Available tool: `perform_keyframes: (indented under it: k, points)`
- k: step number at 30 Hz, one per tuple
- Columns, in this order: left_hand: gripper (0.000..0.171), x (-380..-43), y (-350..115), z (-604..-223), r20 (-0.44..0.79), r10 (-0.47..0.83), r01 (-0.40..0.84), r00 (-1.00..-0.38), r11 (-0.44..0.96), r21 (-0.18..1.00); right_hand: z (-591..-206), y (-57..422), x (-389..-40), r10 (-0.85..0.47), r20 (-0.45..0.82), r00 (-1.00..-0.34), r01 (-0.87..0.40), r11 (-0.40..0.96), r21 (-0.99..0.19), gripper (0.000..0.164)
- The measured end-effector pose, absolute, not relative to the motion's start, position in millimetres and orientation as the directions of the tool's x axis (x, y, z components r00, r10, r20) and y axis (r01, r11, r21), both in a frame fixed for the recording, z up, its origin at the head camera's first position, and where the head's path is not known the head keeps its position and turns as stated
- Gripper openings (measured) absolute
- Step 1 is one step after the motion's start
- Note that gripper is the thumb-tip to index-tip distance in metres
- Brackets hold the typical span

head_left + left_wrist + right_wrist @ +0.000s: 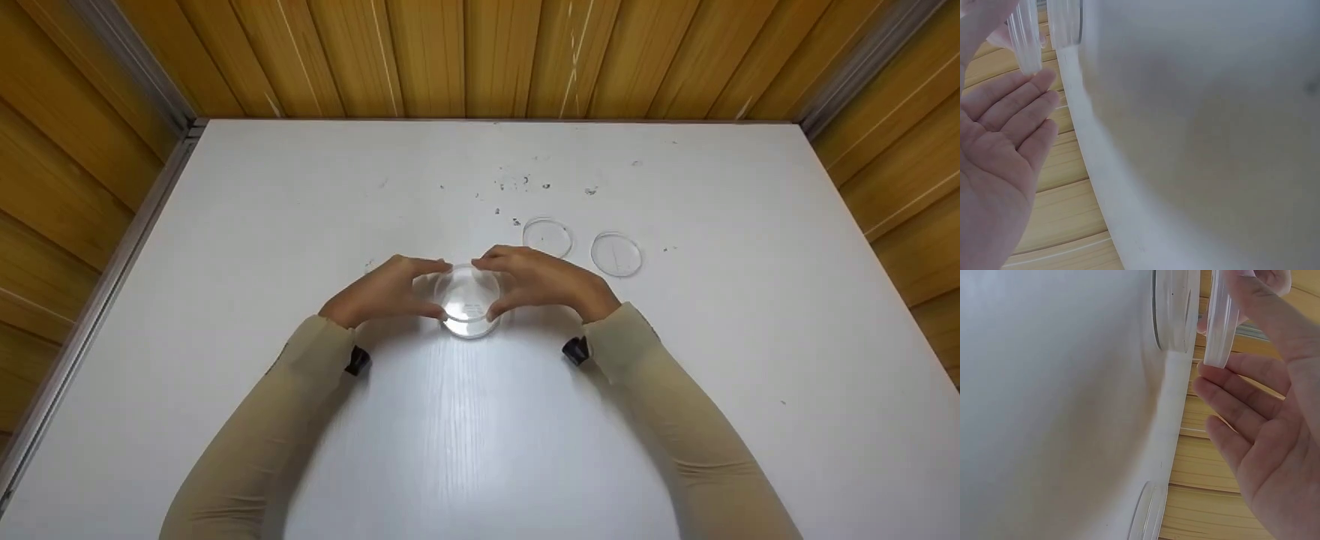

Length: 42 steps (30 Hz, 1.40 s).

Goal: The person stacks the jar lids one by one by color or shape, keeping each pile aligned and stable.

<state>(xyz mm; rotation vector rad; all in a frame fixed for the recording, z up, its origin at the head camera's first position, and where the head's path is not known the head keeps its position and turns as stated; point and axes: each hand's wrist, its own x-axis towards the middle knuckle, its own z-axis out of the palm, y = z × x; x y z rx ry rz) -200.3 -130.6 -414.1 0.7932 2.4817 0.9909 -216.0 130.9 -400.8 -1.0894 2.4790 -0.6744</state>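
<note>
Both hands hold one clear petri dish [466, 291] between them, in the middle of the head view. My left hand [394, 291] grips its left edge between thumb and fingertips, and my right hand [544, 281] pinches the right edge the same way. Directly below, on the white table, stands another clear round dish [469, 330], mostly covered by the held one in the head view. From the side, a gap shows between the held dish [1221, 326] and the standing dish [1172, 309]. The remaining fingers [1027, 121] of the left hand extend under the held dish's edge.
Two more shallow clear dishes lie right of the hands: one [547, 238] just beyond the right hand, the other [616, 253] farther right. Small dark marks [525, 182] dot the table [300, 180] toward the back. Wood-plank walls [495, 60] border the back and sides.
</note>
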Motion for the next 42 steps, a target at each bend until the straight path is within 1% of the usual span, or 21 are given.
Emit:
perform_keyframes:
  k: [8,12,16,21,30,35,42]
  points:
    - [0.069,-195.6,-127.1,-412.7,-0.146,0.618,0.364,-0.773,0.62,0.695,-403.4,132.6,-210.8,-0.756,-0.128,-0.641,-0.594,0.595,-0.541,0.077]
    - [0.068,-193.5,-126.6,-413.0,-0.158,0.618,0.36,-0.77,0.626,0.692,-404.6,131.4,-208.1,-0.757,-0.133,-0.639,-0.609,0.604,-0.515,0.079]
    - [0.068,-192.9,-126.5,-414.8,-0.142,0.624,0.369,-0.768,0.614,0.698,-405.4,129.7,-206.1,-0.756,-0.135,-0.64,-0.619,0.612,-0.493,0.081]
    - [0.066,-192.5,-126.7,-417.2,-0.124,0.634,0.385,-0.763,0.601,0.7,-406.2,129.2,-203.6,-0.748,-0.142,-0.648,-0.607,0.62,-0.496,0.081]
    - [0.06,-190.6,-126.6,-419.6,-0.083,0.676,0.463,-0.733,0.583,0.668,-408.2,130.3,-199.5,-0.755,-0.102,-0.648,-0.61,0.595,-0.523,0.079]
    - [0.063,-190.4,-127.3,-419.8,-0.082,0.677,0.47,-0.732,0.587,0.659,-408.2,129.7,-198.3,-0.757,-0.09,-0.647,-0.617,0.589,-0.523,0.078]
    - [0.069,-190.5,-129.9,-418.4,-0.107,0.672,0.449,-0.733,0.596,0.666,-408.0,129.6,-197.8,-0.763,-0.076,-0.642,-0.625,0.578,-0.525,0.079]
